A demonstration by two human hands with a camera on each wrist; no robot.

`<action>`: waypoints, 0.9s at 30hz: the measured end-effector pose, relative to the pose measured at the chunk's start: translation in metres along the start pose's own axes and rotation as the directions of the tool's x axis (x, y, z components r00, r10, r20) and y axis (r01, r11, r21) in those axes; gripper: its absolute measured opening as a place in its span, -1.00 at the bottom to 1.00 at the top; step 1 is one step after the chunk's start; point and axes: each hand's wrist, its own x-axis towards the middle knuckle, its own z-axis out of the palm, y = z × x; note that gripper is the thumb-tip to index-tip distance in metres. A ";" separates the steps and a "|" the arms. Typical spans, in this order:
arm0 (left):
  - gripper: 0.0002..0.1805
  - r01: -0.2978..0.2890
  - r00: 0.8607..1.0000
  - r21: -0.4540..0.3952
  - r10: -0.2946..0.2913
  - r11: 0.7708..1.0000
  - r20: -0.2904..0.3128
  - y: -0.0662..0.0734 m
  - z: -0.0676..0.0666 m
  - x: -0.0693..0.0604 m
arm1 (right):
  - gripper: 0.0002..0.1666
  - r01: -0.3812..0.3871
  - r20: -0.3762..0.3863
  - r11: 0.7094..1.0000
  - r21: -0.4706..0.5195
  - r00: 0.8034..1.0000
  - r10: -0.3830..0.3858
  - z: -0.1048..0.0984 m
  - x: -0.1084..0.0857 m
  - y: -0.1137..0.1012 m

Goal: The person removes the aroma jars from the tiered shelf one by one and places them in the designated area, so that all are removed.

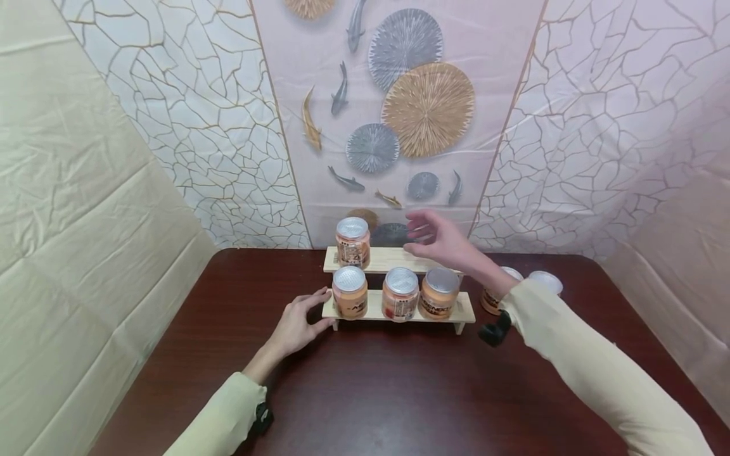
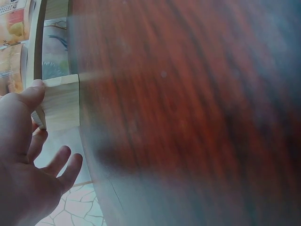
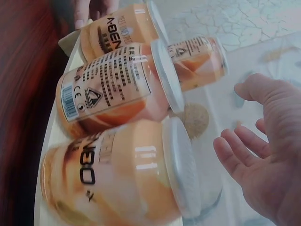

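With the left grip (image 1: 296,323) I pinch the left end of the lower wooden shelf (image 1: 374,305), thumb in front, fingers behind. My right grip (image 1: 438,242), open and holding nothing, is raised near the upper wooden shelf (image 1: 390,258), to the right of its single silver-topped jar (image 1: 353,247). Three similar jars (image 1: 401,297) stand on the lower shelf, the right two close together. Two further jars (image 1: 544,280), partly hidden by the right sleeve (image 1: 587,367), stand on the tabletop (image 1: 365,392).
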 end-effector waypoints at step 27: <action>-0.40 0.005 1.000 -0.006 -0.005 1.000 0.008 -0.003 0.001 0.001 | -0.15 -0.026 0.085 1.000 0.004 0.996 0.026 0.052 0.039 -0.014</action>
